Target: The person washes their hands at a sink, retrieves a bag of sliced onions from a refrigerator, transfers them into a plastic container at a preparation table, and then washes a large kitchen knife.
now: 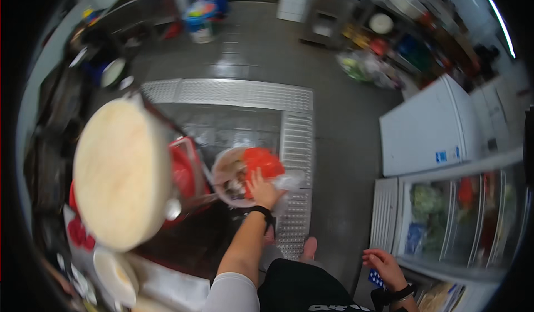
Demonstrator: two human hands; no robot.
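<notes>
My left hand reaches down over a round pinkish bin on the floor, which has scraps inside. Its fingers lie against a red plastic bag at the bin's right side; blur hides whether they grip it. Crumpled clear plastic sticks out beside the thumb, over the rim. Away to the lower right, my right hand holds nothing, its fingers loosely bent and apart. Close under it shows a blue thing with white spots, near a glass-fronted fridge.
A thick round chopping block rises high on the left, beside a red container. A white bowl stands at lower left. Perforated metal drain covers cross the tiled floor. A white chest freezer stands right; bagged vegetables lie behind.
</notes>
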